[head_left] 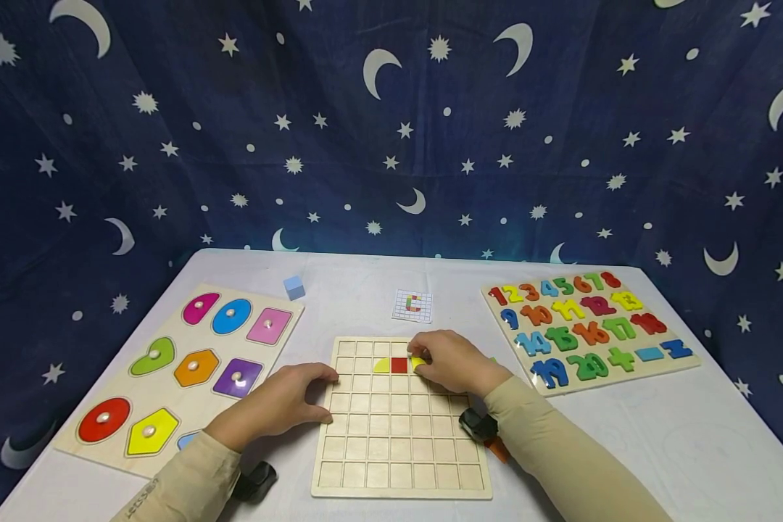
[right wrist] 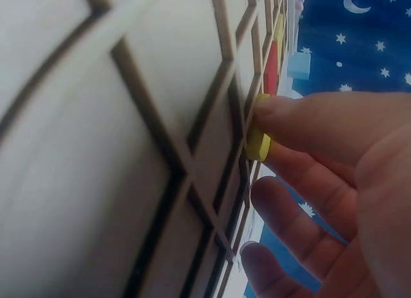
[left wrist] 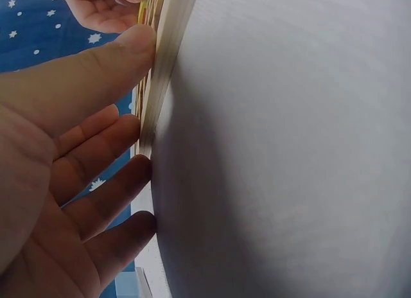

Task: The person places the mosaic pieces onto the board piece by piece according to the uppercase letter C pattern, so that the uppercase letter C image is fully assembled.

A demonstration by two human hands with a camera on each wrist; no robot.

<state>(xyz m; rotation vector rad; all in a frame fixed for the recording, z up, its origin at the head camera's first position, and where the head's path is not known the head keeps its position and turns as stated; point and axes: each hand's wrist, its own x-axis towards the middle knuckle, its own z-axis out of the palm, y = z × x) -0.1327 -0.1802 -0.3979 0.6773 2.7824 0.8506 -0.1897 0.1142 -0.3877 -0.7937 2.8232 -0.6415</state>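
Right hand (head_left: 453, 359) pinches yellow tile (head_left: 417, 362) at red square (head_left: 399, 365)'s three o'clock; left hand (head_left: 293, 397), fingers spread, touches wooden grid board (head_left: 401, 476) at nine o'clock.

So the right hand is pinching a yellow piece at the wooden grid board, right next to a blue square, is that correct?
Not quite: the square next to it is a red square, not blue, as the head view shows. The right hand is indeed pinching a yellow piece at the wooden grid board.
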